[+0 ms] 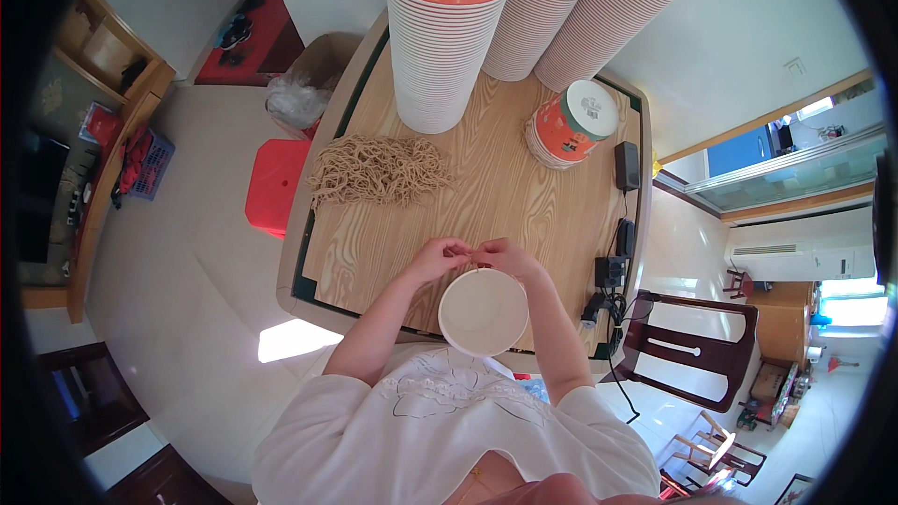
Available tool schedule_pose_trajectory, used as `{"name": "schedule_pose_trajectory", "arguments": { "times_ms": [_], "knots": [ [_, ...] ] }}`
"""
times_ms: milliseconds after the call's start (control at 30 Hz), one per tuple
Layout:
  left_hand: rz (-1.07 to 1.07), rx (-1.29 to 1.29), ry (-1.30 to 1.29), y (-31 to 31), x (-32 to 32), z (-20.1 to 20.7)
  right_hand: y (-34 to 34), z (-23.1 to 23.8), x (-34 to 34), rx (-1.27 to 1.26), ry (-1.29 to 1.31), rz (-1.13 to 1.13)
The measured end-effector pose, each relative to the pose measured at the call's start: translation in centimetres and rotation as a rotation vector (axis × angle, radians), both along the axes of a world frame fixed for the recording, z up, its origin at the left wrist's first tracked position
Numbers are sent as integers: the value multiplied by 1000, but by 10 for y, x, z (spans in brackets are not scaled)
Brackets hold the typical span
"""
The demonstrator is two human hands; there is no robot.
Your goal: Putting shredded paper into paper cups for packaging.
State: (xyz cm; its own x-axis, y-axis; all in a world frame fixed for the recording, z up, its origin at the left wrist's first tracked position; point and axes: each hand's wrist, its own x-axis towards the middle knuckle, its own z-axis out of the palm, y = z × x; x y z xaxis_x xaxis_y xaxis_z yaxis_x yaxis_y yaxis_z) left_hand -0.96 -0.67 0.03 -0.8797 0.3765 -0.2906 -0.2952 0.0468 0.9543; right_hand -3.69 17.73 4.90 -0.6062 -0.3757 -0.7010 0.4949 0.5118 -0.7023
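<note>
A round paper bucket (pixel 484 313) with a white inside stands at the table's near edge, close to my body, its open mouth facing up. My left hand (pixel 440 259) and my right hand (pixel 505 257) meet at its far rim. The fingertips of both are pinched together there, almost touching. A tiny tan bit shows at the rim below them, too small to make out. Beyond my left hand lies a loose heap of tan cords (pixel 379 171). To the far right, a short stack of orange-printed buckets (pixel 563 126) rests upside down.
Tall stacks of nested paper buckets (pixel 440 65) rise at the table's far side. Black power adapters (pixel 613 271) and cables line the right edge. A red stool (pixel 276 187) stands at the left, a dark wooden chair (pixel 692 351) at the right.
</note>
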Motion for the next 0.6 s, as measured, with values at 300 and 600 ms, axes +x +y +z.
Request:
{"name": "schedule_pose_trajectory", "arguments": {
  "times_ms": [300, 600],
  "knots": [
    [22, -99, 58, 4, -2, -6, -1, -4, 2, -98, -58, -125],
    [51, -103, 38, 5, -3, 0, 1, -9, 1, -212, -103, -130]
  ]
}}
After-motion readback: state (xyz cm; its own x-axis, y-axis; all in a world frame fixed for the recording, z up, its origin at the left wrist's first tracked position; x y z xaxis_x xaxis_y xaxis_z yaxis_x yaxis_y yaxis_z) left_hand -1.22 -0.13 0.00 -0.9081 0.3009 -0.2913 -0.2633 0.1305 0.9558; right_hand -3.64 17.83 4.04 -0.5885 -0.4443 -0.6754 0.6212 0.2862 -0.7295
